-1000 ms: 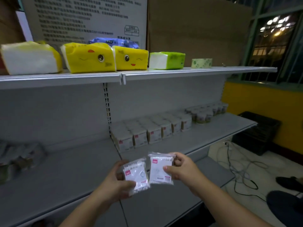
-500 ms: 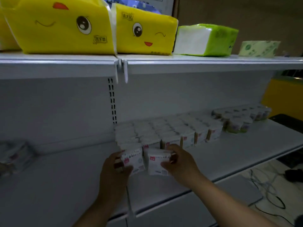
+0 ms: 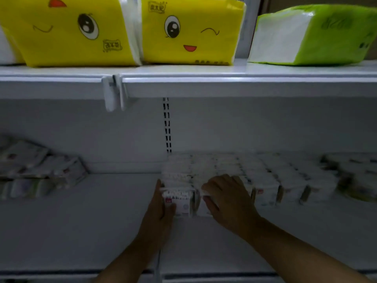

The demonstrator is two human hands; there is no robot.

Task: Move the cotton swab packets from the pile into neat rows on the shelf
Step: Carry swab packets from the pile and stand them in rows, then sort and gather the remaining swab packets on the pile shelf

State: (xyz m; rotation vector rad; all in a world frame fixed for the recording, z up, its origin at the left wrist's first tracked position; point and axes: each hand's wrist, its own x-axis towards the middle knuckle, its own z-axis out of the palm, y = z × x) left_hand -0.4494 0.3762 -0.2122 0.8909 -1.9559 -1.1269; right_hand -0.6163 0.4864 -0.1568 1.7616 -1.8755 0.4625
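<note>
Your left hand (image 3: 161, 209) is gripping a cotton swab packet (image 3: 179, 203) standing at the front of the rows (image 3: 234, 174) on the shelf (image 3: 81, 231), while your right hand (image 3: 226, 201) is clasping another beside it, with the pile (image 3: 34, 170) lying far left.

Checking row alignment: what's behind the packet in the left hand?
More upright packets run back to the shelf wall behind the front packet held by the left hand. Their count is blurred.
</note>
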